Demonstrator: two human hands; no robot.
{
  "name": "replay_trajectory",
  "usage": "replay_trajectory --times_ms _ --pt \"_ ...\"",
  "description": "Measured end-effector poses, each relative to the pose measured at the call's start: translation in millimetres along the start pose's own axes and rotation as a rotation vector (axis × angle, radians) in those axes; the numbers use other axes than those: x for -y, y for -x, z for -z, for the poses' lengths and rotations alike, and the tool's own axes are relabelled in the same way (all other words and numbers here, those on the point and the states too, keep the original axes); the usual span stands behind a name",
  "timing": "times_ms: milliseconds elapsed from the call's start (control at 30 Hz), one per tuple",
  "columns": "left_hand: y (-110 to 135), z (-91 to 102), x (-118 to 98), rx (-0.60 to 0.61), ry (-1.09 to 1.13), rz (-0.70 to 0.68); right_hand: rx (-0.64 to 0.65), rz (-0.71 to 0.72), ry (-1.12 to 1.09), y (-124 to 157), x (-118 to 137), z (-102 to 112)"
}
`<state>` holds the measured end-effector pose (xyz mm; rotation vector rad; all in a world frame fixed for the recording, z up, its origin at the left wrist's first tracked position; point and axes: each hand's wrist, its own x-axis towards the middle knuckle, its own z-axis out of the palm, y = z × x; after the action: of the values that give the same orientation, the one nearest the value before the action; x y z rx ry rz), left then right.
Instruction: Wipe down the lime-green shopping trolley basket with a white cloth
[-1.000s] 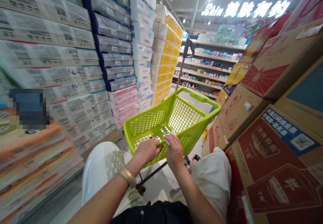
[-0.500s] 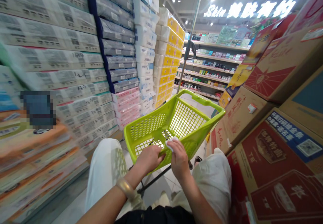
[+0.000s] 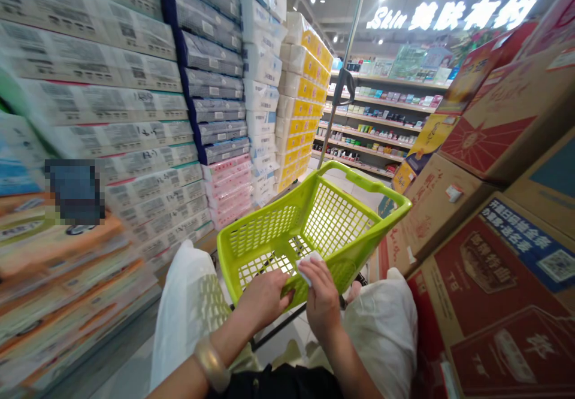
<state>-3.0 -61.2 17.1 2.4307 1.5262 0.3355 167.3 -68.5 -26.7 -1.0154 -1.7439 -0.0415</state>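
A lime-green plastic shopping basket (image 3: pixel 265 222) with perforated sides stands tilted in front of my knees, on a dark metal frame. My left hand (image 3: pixel 264 294) is closed around its near rim, with a gold bangle on the wrist. Just to the right, my right hand (image 3: pixel 322 297) presses a folded white cloth or tissue (image 3: pixel 306 270) against the same rim. Its fingers are bent over the white piece, and part of it is hidden under them. Inside the basket only the slotted floor shows.
Stacked packs of paper goods (image 3: pixel 220 81) rise along the left. Cardboard cartons (image 3: pixel 489 255) are piled close on the right. A metal pole (image 3: pixel 344 78) with a dark handle stands beyond the basket, before shelves of small products (image 3: pixel 377 111).
The view has shifted slightly, and the basket sits a little differently in it. Both hands stay at the near rim, the right one still with the white piece.
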Motion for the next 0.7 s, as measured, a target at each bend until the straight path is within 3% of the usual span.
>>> replay_trajectory --times_ms 100,300,500,700 --pt "5 -0.5 -1 -0.007 -0.002 0.002 0.057 0.039 -0.02 4 5 3" --pt "10 0.9 -4 0.038 -0.012 0.011 -0.135 -0.021 0.051 -3 -10 16" --pt "12 -1.0 -3 0.031 -0.007 0.022 0.079 0.073 -0.016 8 13 7" --pt "13 1.7 -5 0.046 -0.026 0.021 -0.105 -0.037 0.073 2 -7 23"
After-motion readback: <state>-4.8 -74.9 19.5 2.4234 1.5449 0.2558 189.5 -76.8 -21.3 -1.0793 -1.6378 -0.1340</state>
